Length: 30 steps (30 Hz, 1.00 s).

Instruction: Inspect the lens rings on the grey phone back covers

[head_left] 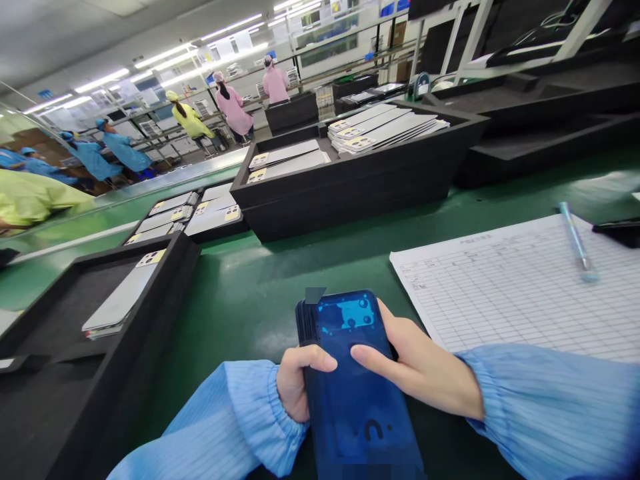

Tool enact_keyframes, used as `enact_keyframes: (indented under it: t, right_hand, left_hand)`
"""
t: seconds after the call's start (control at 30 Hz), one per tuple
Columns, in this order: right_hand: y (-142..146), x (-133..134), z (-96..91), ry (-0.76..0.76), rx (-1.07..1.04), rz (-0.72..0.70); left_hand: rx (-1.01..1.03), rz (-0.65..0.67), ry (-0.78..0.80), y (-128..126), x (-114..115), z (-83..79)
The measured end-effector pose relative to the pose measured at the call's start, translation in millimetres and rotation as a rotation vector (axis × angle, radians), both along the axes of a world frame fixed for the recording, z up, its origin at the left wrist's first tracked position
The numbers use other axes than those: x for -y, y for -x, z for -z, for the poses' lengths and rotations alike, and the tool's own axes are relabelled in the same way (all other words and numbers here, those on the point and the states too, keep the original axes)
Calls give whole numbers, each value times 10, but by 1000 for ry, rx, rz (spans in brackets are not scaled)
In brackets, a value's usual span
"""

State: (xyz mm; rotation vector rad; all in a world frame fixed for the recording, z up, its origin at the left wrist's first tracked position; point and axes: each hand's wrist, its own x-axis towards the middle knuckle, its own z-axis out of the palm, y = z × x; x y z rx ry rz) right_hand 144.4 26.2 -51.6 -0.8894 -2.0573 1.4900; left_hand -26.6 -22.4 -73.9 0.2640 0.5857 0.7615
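Low in the head view, both hands grip a stack of dark blue phone back covers (360, 400), held above the green bench. The top cover carries bright blue film around its camera holes, and the edges of the ones beneath show at the upper left. My left hand (303, 377) wraps the left side, thumb lying on the top cover. On the other side my right hand (420, 363) closes round the right edge, its thumb also on the face. Fingers under the stack are hidden. Light blue cuffed sleeves cover both wrists.
A black tray (350, 180) of silver covers stands ahead, and another black tray (187, 257) with a few covers lies left. Right of my hands are a printed form (510, 287) and a pen (577, 240). Stacked black trays (550, 143) sit far right. Several workers stand behind.
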Motion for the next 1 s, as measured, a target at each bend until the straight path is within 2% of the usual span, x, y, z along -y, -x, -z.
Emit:
enact_keyframes:
  t: [0.27,0.57,0.8,1.0]
  right_hand:
    - [5,6,6,-23,-7,6]
    - [1,7,8,-20,-8,3]
    - [-7,-13,15,-32,2,-6]
    - [-60,-141,-60,-195,39,61]
  left_hand:
    - [23,3,34,-15,-30,-71]
    - [58,6,25,-15,-19,-46]
    - [90,-38,36,-2,-19,-53]
    - [86,-106,55,9,-25,-19]
